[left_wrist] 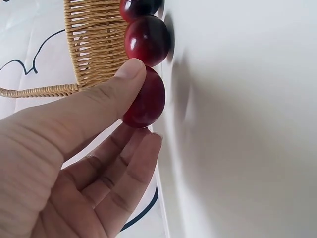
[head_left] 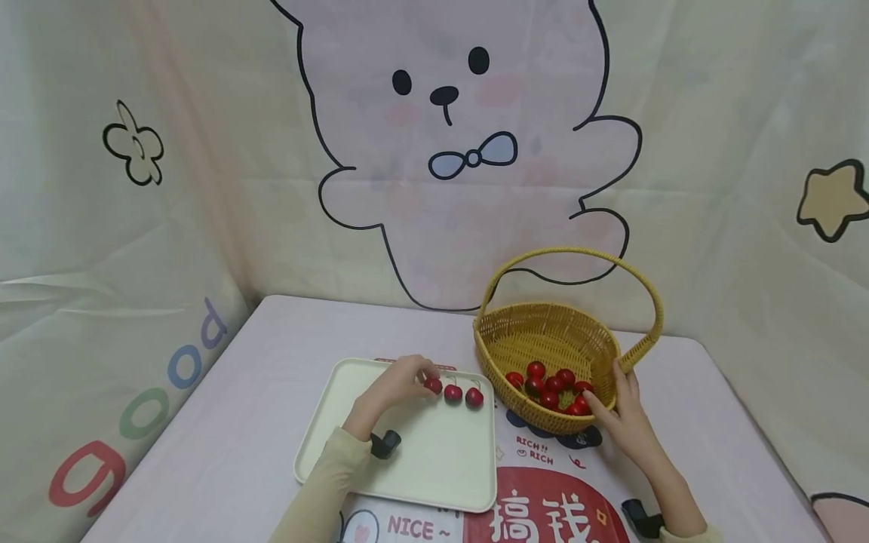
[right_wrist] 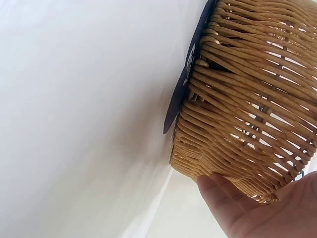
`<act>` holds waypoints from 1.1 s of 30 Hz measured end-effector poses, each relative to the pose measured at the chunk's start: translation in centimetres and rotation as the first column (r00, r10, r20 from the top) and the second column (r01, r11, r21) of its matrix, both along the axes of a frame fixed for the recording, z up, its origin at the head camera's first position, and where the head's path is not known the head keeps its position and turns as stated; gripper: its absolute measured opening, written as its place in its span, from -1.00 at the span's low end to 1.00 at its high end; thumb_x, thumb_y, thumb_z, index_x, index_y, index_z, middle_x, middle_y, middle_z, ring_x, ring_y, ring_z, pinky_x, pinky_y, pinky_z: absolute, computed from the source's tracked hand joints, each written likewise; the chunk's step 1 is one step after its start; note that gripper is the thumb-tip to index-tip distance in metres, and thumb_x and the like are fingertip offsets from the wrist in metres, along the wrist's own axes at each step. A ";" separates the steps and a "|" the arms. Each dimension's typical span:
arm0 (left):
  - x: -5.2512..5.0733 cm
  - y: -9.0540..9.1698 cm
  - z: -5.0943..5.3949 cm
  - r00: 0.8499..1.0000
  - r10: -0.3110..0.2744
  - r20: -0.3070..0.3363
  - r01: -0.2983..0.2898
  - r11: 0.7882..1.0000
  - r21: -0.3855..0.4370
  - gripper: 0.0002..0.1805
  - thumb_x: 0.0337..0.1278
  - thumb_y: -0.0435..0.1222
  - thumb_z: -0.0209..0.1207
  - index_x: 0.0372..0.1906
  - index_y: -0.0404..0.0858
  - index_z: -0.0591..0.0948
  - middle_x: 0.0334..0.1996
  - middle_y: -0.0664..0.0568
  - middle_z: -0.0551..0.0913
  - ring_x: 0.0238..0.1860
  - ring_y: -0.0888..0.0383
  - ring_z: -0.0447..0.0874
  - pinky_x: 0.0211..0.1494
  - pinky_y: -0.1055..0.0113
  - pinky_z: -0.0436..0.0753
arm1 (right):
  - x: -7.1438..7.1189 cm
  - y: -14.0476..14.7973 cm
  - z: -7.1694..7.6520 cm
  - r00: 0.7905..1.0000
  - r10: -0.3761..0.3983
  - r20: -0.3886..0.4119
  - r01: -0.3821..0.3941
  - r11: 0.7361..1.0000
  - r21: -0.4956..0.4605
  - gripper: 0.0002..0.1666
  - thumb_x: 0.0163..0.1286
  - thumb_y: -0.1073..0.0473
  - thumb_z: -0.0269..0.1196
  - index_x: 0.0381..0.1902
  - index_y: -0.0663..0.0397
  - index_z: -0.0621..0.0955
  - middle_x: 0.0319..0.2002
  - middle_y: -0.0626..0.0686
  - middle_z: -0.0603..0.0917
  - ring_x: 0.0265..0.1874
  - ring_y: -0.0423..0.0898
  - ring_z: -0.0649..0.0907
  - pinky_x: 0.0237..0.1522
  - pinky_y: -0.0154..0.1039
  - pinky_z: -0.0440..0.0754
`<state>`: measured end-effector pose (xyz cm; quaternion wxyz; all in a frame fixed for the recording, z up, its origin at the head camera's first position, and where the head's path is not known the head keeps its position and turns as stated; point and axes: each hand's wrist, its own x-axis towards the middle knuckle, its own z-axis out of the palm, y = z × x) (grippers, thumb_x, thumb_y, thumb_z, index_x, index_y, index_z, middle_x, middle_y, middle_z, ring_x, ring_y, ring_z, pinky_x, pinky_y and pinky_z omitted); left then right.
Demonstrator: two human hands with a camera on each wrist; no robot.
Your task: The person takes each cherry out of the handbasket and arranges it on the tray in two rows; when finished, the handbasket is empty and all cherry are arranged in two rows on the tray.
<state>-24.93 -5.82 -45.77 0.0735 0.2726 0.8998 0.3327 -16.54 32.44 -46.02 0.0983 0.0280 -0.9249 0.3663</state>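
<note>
While in left grip, one cherry

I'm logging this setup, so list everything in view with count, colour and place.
Table: 1, whitish with red print, centre
Tray: 1, cream, left of the basket
Row cherries: 3, dark red, tray's far side
Basket: 1, yellow-brown, right of the tray
Basket cherries: roughly ten, red, overlapping inside
Backdrop: 1, cream with bear, flower, star, letters, around the table
Wrist devices: 2, black, wrists
Sleeves: 2, beige, forearms
Left hand: 1, pinching the leftmost row cherry
Right hand: 1, at the basket's right rim
</note>
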 end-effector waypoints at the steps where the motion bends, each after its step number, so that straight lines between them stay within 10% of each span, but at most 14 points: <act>1: 0.0 0.0 -0.1 1.000 0.001 0.005 -0.001 1.000 0.001 -0.69 -0.16 -0.34 0.39 -0.18 -0.25 0.66 -0.31 0.04 0.65 -0.28 0.14 0.56 -0.22 0.36 0.54 | 0.0 0.0 0.0 1.000 -0.001 0.002 0.001 1.000 0.001 0.06 0.33 -0.03 0.13 0.44 0.16 -0.28 0.42 0.31 -0.29 0.22 0.52 0.16 0.01 0.42 0.26; 33: -0.3 0.1 -1.0 0.999 -0.020 0.030 0.020 1.000 0.002 -0.59 -0.24 -0.29 0.44 -0.16 -0.27 0.60 -0.32 -0.01 0.61 -0.33 0.14 0.55 -0.25 0.39 0.55 | 0.0 -0.2 0.2 1.000 -0.008 -0.001 0.008 1.000 0.011 0.07 0.32 -0.04 0.14 0.44 0.18 -0.27 0.41 0.33 -0.27 0.22 0.52 0.15 0.00 0.40 0.29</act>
